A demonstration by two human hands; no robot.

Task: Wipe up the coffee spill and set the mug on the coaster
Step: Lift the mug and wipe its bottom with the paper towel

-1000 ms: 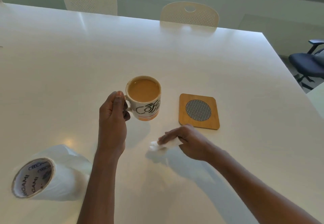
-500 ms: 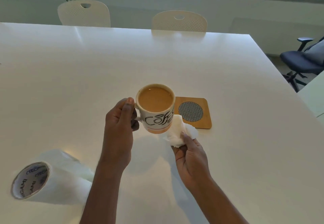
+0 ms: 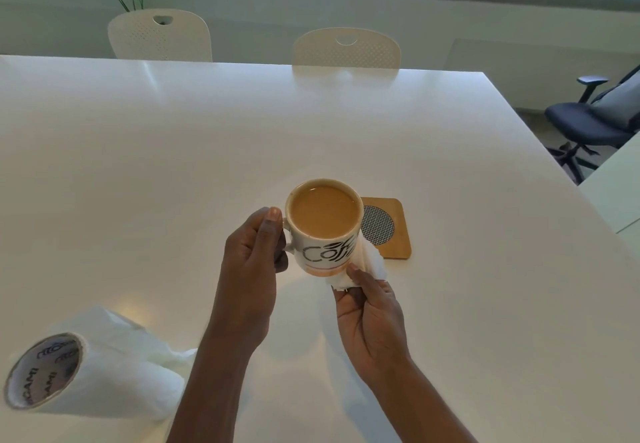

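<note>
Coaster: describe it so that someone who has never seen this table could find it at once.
On the white table, look just past the mug that the left hand holds up by the handle. The coaster lies flat there, partly hidden by the mug: a wooden square with a dark mesh disc in its middle, the only wooden thing on the table.
</note>
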